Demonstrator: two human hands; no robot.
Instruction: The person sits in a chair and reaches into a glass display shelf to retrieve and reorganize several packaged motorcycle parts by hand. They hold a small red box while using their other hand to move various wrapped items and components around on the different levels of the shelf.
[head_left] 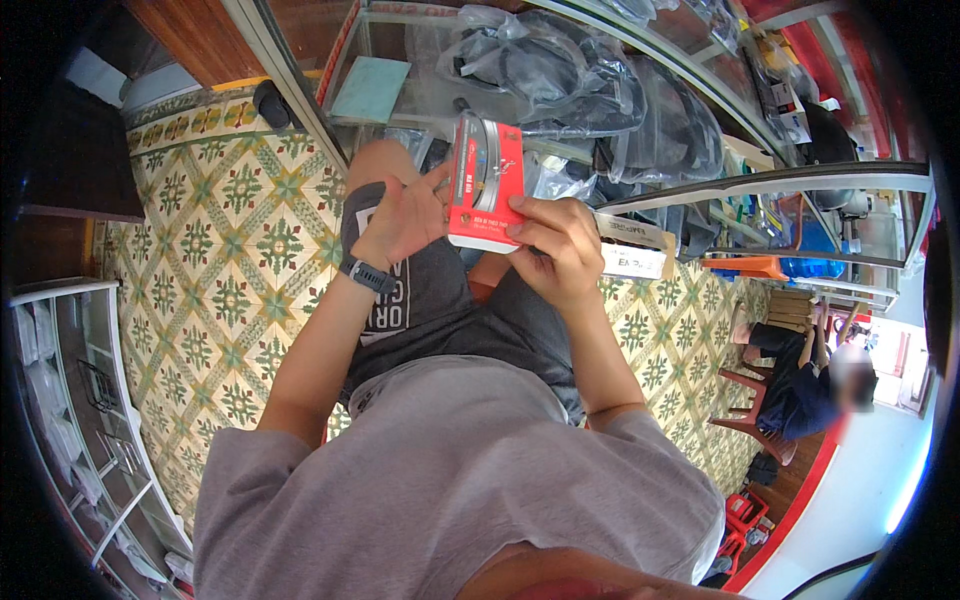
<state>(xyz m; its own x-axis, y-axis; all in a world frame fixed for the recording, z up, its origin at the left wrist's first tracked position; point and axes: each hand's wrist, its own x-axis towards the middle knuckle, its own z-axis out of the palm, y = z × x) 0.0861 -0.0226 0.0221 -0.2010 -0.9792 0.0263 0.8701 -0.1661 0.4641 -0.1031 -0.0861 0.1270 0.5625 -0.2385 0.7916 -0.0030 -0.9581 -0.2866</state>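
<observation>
A red and white box with a curved grey part pictured on its front is held up in front of my lap. My right hand grips its lower right side between thumb and fingers. My left hand, with a dark watch on the wrist, is at the box's left edge with fingers stretched out and palm showing. Its fingertips reach to the edge, and some may be hidden behind the box; I cannot tell whether they touch it. Just beyond my right hand is a cardboard box with a white label.
A glass display case stands in front of me, holding plastic-wrapped black parts and a pale green flat packet. At the right, a person sits on a brown chair. Another glass cabinet is at lower left on the patterned tile floor.
</observation>
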